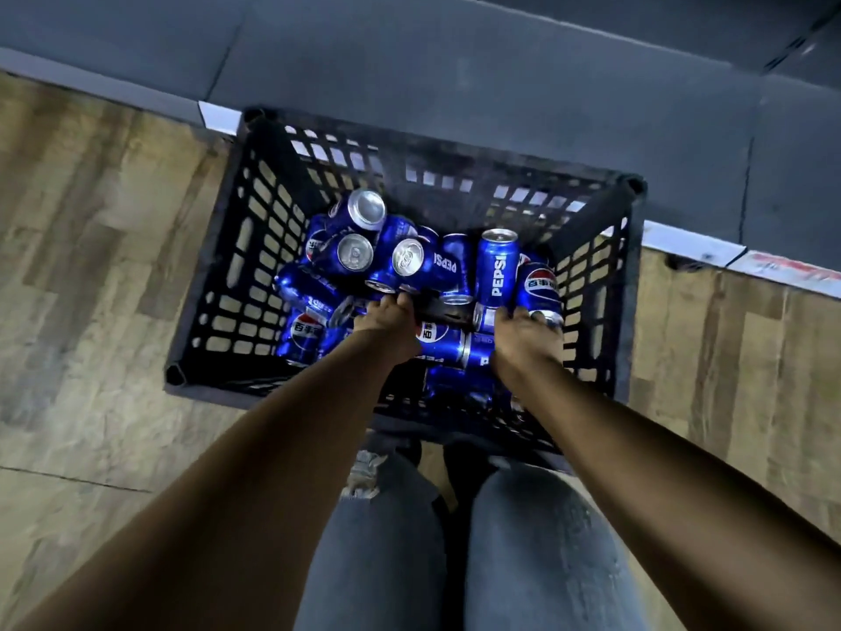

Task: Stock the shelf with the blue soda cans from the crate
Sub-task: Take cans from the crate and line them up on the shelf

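Both hands down in the crate (630, 284), picking cans!
Left hand (387, 325) and right hand (523, 332) curl their fingers among the jumbled blue soda cans (497, 271); exact grip hidden. Next, I'd say: lift out, shelve.

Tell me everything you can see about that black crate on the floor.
The black crate looks like moulded plastic, with lattice walls full of slots and a thick rim with rounded corners. It stands upright and open-topped on the wood-look floor, its far side against a dark grey base. Inside lie jumbled blue soda cans, some upright, most on their sides. The left hand and right hand both reach into it among the cans. The person's knees sit just before its near wall.
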